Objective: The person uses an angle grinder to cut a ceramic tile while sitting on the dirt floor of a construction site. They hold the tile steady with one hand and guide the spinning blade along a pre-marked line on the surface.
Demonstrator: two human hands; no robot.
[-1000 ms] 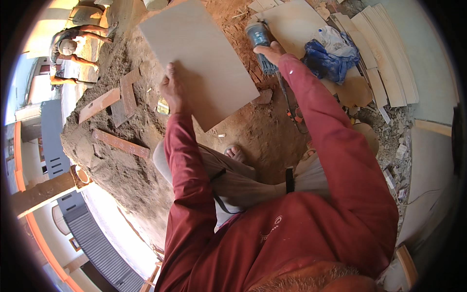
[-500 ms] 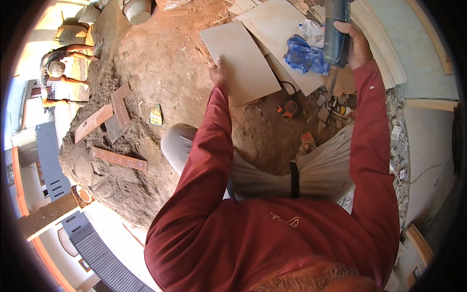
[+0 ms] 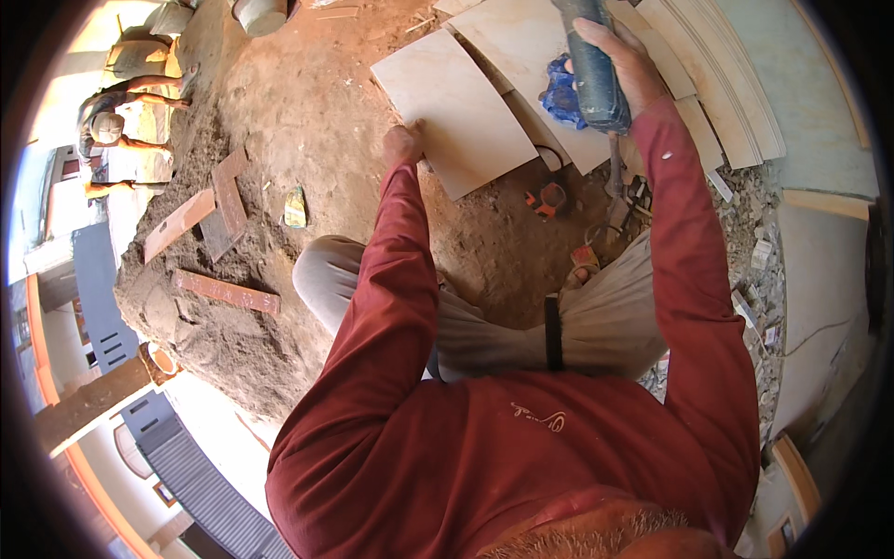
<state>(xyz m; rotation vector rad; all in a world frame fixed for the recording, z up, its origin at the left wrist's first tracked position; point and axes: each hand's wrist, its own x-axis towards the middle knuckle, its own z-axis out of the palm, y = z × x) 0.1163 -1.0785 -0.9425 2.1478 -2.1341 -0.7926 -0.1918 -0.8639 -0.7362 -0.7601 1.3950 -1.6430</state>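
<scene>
My left hand is closed on the left edge of a pale rectangular tile, fingers curled at its rim. My right hand grips the dark blue-green body of a power tool, which looks like an angle grinder; its far end is cut off at the picture's top. From its near end a cable hangs down. The tool is over more pale tiles and partly covers a crumpled blue cloth. Close to the tile's near corner lies an orange and black tape measure.
Stacked tiles lean at the right, beside rubble. Left of me are a soil heap, reddish boards and a yellow-green packet. Another person bends at far left. A bucket stands at the back.
My right hand has brought the power tool left, over the blue cloth; the white cloth beside it no longer shows. My left hand has slid slightly nearer along the tile's edge.
</scene>
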